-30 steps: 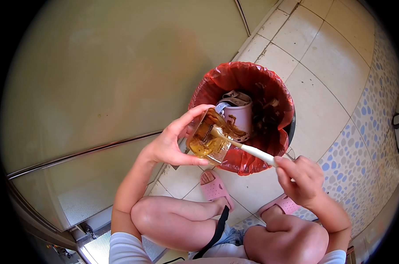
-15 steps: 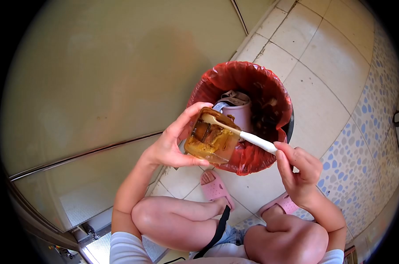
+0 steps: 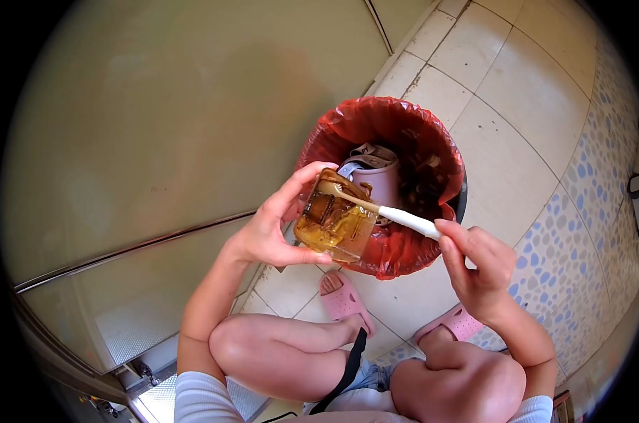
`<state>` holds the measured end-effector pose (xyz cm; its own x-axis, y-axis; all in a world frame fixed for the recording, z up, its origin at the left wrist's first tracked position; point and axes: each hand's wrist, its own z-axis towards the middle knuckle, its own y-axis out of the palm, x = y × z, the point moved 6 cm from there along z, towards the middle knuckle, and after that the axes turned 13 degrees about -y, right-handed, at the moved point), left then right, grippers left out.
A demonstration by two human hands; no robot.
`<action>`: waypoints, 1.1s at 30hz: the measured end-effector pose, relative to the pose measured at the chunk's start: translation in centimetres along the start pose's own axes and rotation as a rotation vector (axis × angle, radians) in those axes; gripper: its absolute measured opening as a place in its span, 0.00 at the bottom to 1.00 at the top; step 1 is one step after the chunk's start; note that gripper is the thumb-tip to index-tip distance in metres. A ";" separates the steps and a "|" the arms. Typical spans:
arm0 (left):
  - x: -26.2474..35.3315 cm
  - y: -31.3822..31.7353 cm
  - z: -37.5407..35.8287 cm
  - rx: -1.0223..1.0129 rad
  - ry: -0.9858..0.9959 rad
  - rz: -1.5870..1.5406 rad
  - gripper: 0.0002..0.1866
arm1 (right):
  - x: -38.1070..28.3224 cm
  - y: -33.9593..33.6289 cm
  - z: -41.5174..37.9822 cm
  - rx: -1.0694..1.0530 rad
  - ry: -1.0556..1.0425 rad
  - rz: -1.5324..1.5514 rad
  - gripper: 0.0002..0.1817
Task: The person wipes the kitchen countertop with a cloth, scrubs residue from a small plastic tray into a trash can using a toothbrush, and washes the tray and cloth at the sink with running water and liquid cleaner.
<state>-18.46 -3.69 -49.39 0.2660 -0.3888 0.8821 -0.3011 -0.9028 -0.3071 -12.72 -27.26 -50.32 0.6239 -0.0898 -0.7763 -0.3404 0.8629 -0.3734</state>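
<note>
My left hand (image 3: 270,229) grips a clear glass jar (image 3: 333,222) smeared with yellow-brown residue, tilted with its mouth toward a bin. My right hand (image 3: 478,268) holds the white handle of a brush (image 3: 404,218), whose head sits inside the jar near its rim. The jar hangs over the near edge of the bin, which is lined with a red bag (image 3: 386,123). Inside the bin lie a pale pink container (image 3: 383,180) and dark scraps.
I squat on a tiled floor (image 3: 517,92), knees bare, pink slippers (image 3: 344,299) on my feet just in front of the bin. A large pale glass panel with a metal rail (image 3: 136,243) stands to the left. Pebble-pattern tiles (image 3: 580,233) run along the right.
The brush head has shifted upward inside the jar, from its middle to near the rim. My right hand has moved slightly up and left. The jar has tilted a little.
</note>
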 end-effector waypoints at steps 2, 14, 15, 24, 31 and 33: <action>0.2 0.2 -0.1 0.005 -0.100 0.000 0.52 | -0.8 0.1 0.2 -0.026 -0.122 -0.144 0.12; 0.6 0.0 -0.3 0.092 -0.072 0.085 0.50 | 0.4 0.1 -0.5 -0.146 0.040 -0.105 0.09; 0.6 0.0 -0.3 0.094 -0.066 0.094 0.50 | 0.5 0.0 -0.5 -0.161 0.068 -0.083 0.08; 1.3 0.7 -0.1 0.102 0.008 0.302 0.49 | -1.9 -0.5 -0.2 -0.197 -0.088 -0.298 0.08; -0.3 -0.4 -0.5 0.134 -0.025 -0.038 0.51 | -1.5 -0.5 -0.1 -0.168 -0.102 -0.172 0.11; -0.2 -0.5 -0.3 0.098 -0.069 -0.056 0.51 | -1.3 -0.2 -0.3 -0.149 -0.128 -0.116 0.12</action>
<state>-18.66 -3.16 -49.30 0.3433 -0.3459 0.8732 -0.1939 -0.9358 -0.2944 -13.65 -27.42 -49.41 0.7459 -0.1122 -0.6565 -0.3553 0.7667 -0.5347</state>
